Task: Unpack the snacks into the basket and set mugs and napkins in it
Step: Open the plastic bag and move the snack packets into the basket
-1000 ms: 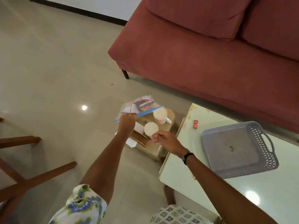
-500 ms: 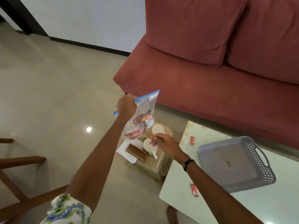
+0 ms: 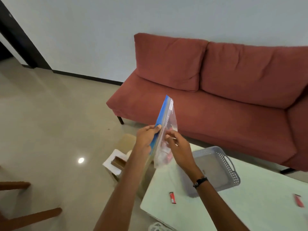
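Head view is showing, largest first, the red sofa [image 3: 216,100] along the wall, then the pale counter [image 3: 233,205] carrying the grey basket [image 3: 231,179], which is holding nothing visible. Above the counter's near-left corner the clear zip bag [image 3: 166,130] is hanging upright, blue seal strip uppermost. The left hand [image 3: 146,137] is pinching the blue strip, thumb on top. The right hand [image 3: 178,147] is touching the film side with fingers curled; whether it is gripping cannot be told. Red snack packets are showing blurred through the film. Two small red sachets [image 3: 172,197] are lying loose on the counter.

Judged handling: the bag is looking light, limp and slippery, so the stiffer seal strip is offering the sound hold, one hand on each lip.

Against the earlier frames, the bag is now raised from over the floor box [image 3: 116,162] to chest level, and the right hand has left the mugs to meet it.
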`<state>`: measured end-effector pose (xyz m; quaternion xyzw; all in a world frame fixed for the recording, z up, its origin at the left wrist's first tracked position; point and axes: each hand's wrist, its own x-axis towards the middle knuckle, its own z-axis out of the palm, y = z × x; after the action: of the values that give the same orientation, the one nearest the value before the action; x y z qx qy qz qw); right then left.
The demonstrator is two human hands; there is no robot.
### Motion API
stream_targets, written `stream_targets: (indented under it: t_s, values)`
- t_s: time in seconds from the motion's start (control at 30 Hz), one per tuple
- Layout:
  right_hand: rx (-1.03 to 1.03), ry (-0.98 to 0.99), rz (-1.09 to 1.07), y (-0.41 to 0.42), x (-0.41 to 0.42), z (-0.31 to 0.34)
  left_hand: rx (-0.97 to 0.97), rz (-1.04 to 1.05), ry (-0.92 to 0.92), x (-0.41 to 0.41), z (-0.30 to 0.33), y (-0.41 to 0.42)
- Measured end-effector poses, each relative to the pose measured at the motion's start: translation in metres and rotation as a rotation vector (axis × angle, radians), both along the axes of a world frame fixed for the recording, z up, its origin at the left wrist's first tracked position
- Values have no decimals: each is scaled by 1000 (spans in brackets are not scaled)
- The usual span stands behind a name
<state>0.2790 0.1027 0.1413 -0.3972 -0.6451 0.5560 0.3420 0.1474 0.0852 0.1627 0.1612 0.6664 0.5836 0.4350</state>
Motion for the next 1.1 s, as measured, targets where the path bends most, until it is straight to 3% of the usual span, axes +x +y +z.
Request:
stream_targets:
  t_s: [0.17,0.3,0.47,0.87,1.0,1.1]
  values:
    - [-36,-68,-83,-18,105,-7,-49,-53,-188,120,-9,-14]
    - [-185,-20,-185,-26,189,-10,-74,-170,-300,204,-21,-25]
    - [-254,-30,-168,-44,268,-6,-117,-242,-385,281,-22,-40]
    - [-131,-124,-163,-68,316,1,-95,-223,-382,332,-20,-61]
    - [-334,-3,-137,-61,313,13,-58,-246,-325,330,-21,-65]
    - [-437,-115,-93,-46,309,26,-60,-279,-263,330,-27,-71]
